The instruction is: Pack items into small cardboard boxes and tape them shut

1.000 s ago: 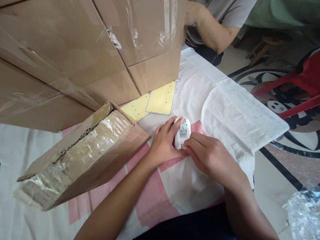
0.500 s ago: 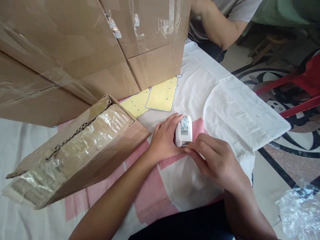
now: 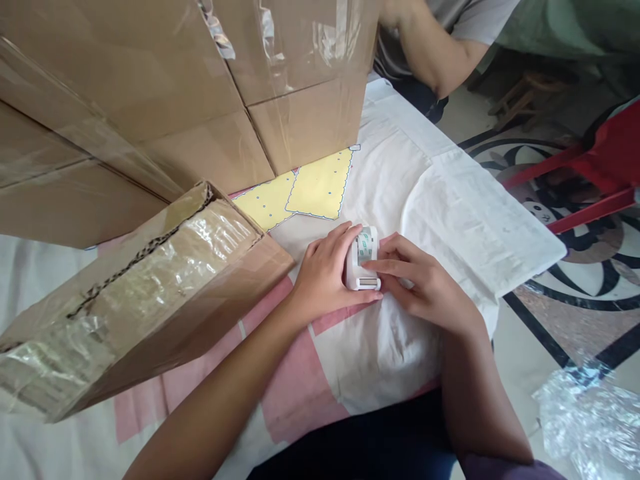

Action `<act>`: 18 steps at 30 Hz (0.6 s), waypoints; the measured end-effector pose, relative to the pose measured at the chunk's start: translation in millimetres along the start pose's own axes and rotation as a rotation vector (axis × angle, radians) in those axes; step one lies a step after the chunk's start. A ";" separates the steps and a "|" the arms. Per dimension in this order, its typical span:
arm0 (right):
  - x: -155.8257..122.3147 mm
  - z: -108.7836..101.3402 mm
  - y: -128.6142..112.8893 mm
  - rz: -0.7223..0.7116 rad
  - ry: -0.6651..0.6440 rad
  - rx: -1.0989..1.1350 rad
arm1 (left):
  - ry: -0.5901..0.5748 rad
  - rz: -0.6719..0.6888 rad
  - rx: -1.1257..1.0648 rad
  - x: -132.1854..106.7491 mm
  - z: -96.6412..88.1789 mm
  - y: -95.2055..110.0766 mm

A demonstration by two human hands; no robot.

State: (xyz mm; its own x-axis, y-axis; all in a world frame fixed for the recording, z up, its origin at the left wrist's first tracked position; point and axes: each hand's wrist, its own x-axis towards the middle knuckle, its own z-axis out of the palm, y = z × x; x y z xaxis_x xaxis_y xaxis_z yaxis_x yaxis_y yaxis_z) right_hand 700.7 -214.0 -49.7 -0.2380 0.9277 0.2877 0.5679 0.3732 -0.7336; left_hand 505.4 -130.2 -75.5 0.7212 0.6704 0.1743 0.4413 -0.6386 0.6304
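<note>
A small white tape dispenser (image 3: 369, 275), with a clear strip printed in green on its top, stands on the cloth between my hands. My left hand (image 3: 325, 270) is wrapped round its left side, the thumb lying along the front end. From the right, my right hand (image 3: 425, 280) holds it too: the index fingertip rests on the top near the green-printed strip, and the other fingers are bent against the right side. Parts of the right fingers are hidden behind the dispenser and each other.
Large taped cartons (image 3: 165, 87) rise behind on the left. Nearer lies a flat cardboard box (image 3: 200, 293). Yellow scalloped sheets (image 3: 320, 187) lie partly under the cartons. A person's arm (image 3: 437, 50) is beyond the table. On the right are a red chair (image 3: 605, 160) and crumpled clear plastic (image 3: 585, 413).
My right hand has moved from the dispenser's front corner up to its right side, with the index finger now on its top. The left hand keeps its hold.
</note>
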 end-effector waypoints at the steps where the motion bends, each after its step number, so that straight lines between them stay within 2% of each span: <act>1: 0.1 -0.5 -0.9 0.002 -0.007 0.036 | 0.001 0.003 0.003 -0.1 0.2 -0.2; 6: 0.6 0.8 -6.1 0.041 -0.005 0.132 | 0.004 0.007 0.008 0.0 0.6 -0.5; 12: 6.1 12.3 -9.3 0.114 0.059 0.085 | 0.017 0.007 0.011 0.5 1.4 -0.5; 18: 8.3 14.7 -13.7 0.167 0.071 0.076 | 0.007 -0.009 0.010 0.6 0.9 0.5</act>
State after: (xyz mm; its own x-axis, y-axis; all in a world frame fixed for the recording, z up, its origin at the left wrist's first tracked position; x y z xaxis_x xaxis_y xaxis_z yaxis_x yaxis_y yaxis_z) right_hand 679.4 -211.6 -46.3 -0.0874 0.9761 0.1990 0.5330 0.2146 -0.8184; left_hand 506.5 -130.5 -75.7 0.7134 0.6787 0.1743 0.4532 -0.6366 0.6240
